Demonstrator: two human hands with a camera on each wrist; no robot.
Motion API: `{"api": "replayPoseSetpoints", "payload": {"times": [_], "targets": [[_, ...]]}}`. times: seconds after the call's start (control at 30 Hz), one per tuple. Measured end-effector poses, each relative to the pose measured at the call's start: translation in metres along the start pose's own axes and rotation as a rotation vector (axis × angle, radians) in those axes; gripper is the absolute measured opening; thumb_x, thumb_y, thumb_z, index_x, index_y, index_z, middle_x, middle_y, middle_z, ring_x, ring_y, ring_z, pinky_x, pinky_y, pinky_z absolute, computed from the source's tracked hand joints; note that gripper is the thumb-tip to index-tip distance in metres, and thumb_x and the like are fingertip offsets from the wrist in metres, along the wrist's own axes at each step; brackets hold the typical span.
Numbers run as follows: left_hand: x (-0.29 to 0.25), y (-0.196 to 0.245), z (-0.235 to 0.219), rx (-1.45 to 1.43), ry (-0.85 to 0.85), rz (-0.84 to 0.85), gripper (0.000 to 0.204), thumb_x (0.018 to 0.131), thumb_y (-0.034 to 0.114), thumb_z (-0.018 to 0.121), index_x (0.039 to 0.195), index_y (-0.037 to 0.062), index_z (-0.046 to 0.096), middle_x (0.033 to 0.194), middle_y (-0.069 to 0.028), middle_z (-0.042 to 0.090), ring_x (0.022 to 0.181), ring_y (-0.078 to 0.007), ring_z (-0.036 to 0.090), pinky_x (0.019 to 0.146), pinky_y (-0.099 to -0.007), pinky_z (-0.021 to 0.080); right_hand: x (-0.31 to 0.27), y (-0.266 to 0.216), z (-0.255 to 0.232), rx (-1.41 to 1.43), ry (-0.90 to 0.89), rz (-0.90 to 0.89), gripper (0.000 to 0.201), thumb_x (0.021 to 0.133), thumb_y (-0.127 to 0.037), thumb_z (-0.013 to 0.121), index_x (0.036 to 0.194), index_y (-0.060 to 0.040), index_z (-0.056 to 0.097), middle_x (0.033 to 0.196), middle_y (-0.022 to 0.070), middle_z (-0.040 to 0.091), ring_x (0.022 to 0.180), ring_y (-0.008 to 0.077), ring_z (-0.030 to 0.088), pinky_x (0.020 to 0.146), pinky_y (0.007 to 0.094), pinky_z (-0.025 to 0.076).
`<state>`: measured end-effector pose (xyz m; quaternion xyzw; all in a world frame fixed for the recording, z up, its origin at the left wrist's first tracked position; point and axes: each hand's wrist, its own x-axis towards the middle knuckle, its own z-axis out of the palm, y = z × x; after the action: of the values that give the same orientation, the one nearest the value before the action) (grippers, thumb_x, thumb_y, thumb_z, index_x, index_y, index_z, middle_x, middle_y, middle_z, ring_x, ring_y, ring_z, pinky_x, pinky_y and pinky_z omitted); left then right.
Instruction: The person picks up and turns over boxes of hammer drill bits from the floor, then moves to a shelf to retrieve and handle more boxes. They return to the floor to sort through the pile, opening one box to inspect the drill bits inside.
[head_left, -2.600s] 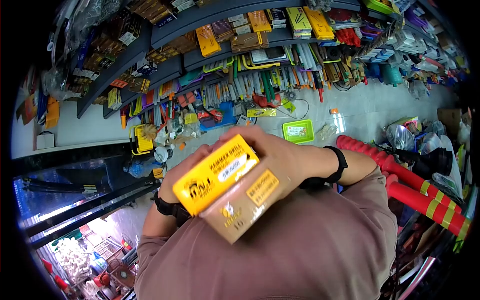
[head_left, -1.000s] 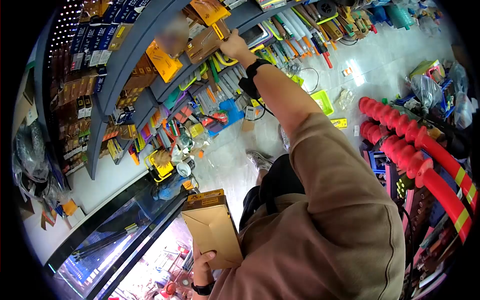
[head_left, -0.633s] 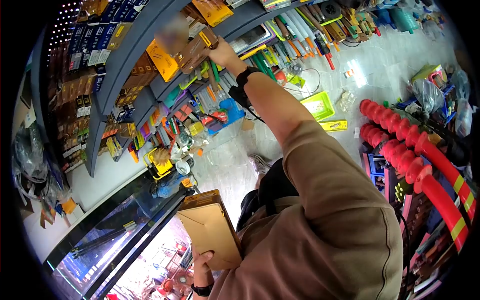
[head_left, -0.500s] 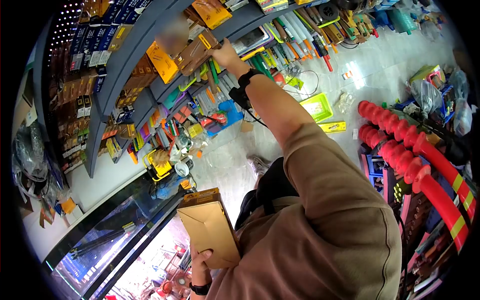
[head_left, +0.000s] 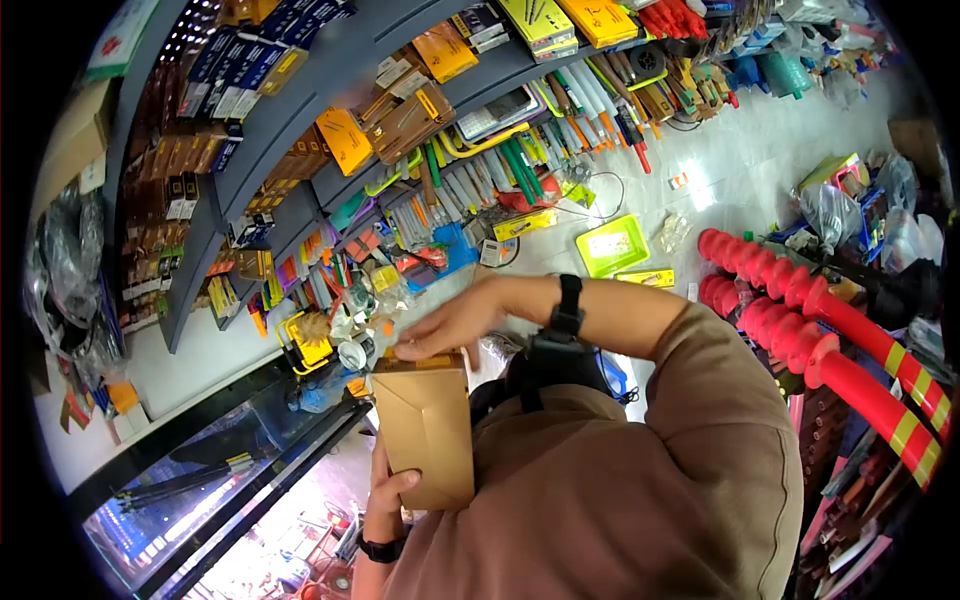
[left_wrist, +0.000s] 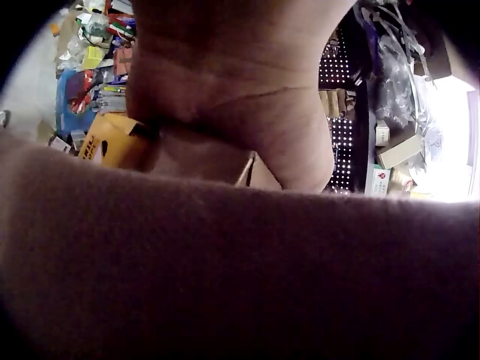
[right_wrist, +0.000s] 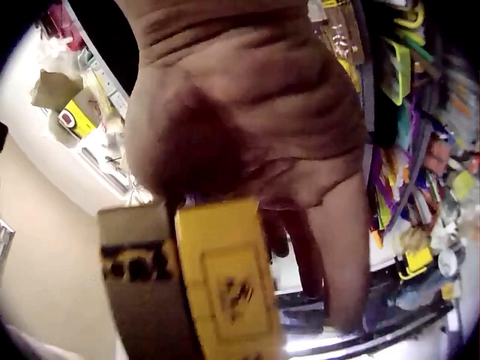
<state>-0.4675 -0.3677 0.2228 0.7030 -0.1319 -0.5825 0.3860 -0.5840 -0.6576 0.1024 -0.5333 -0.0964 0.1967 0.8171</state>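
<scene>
My left hand (head_left: 392, 490) grips a brown cardboard box (head_left: 430, 430) from its outer side, thumb on the plain face, and the box leans against my shirt. In the right wrist view a yellow drill-bit box (right_wrist: 229, 277) lies side by side with the brown one, below the palm. My right hand (head_left: 455, 322) reaches across the top end of the boxes in the head view, its fingers extended past them. The left wrist view shows the back part of the left hand (left_wrist: 232, 82) with a yellow corner and brown cardboard beyond it; the fingertips are hidden there.
Grey shelves (head_left: 400, 35) packed with tool boxes curve along the far side, with a brown box (head_left: 410, 120) on one ledge. A glass counter (head_left: 190, 490) stands at the left. Red ribbed poles (head_left: 780, 285) lean at the right, and a green tray (head_left: 612, 245) lies on the floor.
My right hand has left the brown box on the shelf and come back to the boxes in my left hand. At the oldest frame both hands held them, printed sides up.
</scene>
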Motion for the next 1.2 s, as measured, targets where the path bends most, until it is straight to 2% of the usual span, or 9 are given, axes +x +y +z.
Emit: {"api": "replayPoseSetpoints", "payload": {"times": [0.13,0.3,0.33,0.37,0.43,0.73,0.83,0.9,1.2], "targets": [[0.009,-0.001,-0.007,0.04,-0.076,0.113,0.084,0.07,0.034,0.071,0.14,-0.0043,0.044,0.127,-0.0153,0.059,0.113,-0.0262,0.06,0.094,-0.0373,0.05,-0.004,0.002,0.026,0.252,0.141,0.046,0.087,0.097,-0.07,0.038,0.155,-0.0064,0.028,0.148,0.0147,0.044,0.126,0.0309,0.054,0.067,0.0396,0.065],[0.015,-0.01,-0.037,0.015,-0.141,0.244,0.089,0.069,0.031,0.071,0.146,-0.002,0.039,0.134,-0.0164,0.055,0.122,-0.0287,0.055,0.102,-0.04,0.046,0.006,0.069,0.021,0.178,0.514,-0.069,0.071,0.102,-0.058,0.044,0.148,-0.0031,0.043,0.129,0.0074,0.06,0.118,0.0152,0.057,0.093,0.0313,0.052],[0.017,-0.014,-0.041,-0.158,-0.13,0.291,0.088,0.067,0.026,0.071,0.143,-0.0033,0.04,0.131,-0.0169,0.057,0.119,-0.0294,0.058,0.101,-0.0398,0.048,-0.01,0.026,0.035,0.337,0.395,-0.048,0.058,0.099,-0.052,0.057,0.135,-0.0066,0.052,0.116,0.0049,0.067,0.11,0.0159,0.063,0.072,0.0319,0.06],[0.019,-0.017,-0.047,-0.329,-0.12,0.335,0.086,0.065,0.022,0.072,0.141,-0.0046,0.041,0.128,-0.0173,0.058,0.116,-0.0301,0.06,0.099,-0.0396,0.049,-0.017,0.013,0.044,0.326,0.409,-0.048,0.058,0.099,-0.052,0.057,0.135,-0.0066,0.052,0.116,0.0049,0.067,0.11,0.0159,0.063,0.072,0.0319,0.06],[0.025,-0.027,-0.067,-0.415,-0.137,0.358,0.087,0.064,0.019,0.072,0.141,-0.0044,0.041,0.129,-0.0186,0.058,0.116,-0.0325,0.061,0.098,-0.0422,0.051,-0.027,0.002,0.065,0.118,0.532,-0.089,0.043,0.095,-0.029,0.07,0.126,-0.002,0.056,0.115,0.0038,0.064,0.108,0.0114,0.057,0.095,0.0294,0.047],[0.06,-0.043,-0.156,-0.553,-0.25,0.409,0.081,0.071,0.022,0.068,0.143,-0.0013,0.042,0.132,-0.0162,0.057,0.118,-0.033,0.059,0.101,-0.0425,0.049,-0.065,-0.038,0.123,-0.427,1.385,-0.159,0.041,0.086,-0.026,0.08,0.113,-0.0025,0.061,0.095,0.0063,0.068,0.086,0.0137,0.063,0.077,0.0322,0.051],[0.055,-0.037,-0.153,-0.609,-0.186,0.418,0.078,0.072,0.02,0.067,0.143,-0.0008,0.043,0.132,-0.0158,0.057,0.119,-0.0329,0.059,0.102,-0.0428,0.048,-0.075,-0.052,0.107,-1.009,1.555,0.028,0.041,0.083,-0.021,0.078,0.116,-0.006,0.06,0.097,0.0178,0.068,0.087,0.0346,0.067,0.076,0.0398,0.053],[0.055,-0.037,-0.155,-0.611,-0.181,0.416,0.077,0.072,0.019,0.066,0.142,-0.0008,0.043,0.132,-0.0158,0.058,0.119,-0.0329,0.059,0.102,-0.0428,0.049,-0.093,-0.036,0.059,-1.294,1.528,-0.108,0.042,0.082,-0.019,0.077,0.118,-0.0079,0.059,0.099,0.0203,0.067,0.091,0.0411,0.065,0.077,0.0441,0.053],[0.075,0.001,-0.123,-0.531,-0.07,0.425,0.079,0.069,0.015,0.065,0.144,0.0015,0.042,0.13,-0.0158,0.058,0.116,-0.0329,0.06,0.1,-0.0435,0.049,-0.122,-0.023,-0.134,-1.589,1.519,-0.16,0.053,0.08,-0.02,0.075,0.127,-0.01,0.053,0.122,0.0145,0.063,0.108,0.0376,0.063,0.086,0.0457,0.055]]}}
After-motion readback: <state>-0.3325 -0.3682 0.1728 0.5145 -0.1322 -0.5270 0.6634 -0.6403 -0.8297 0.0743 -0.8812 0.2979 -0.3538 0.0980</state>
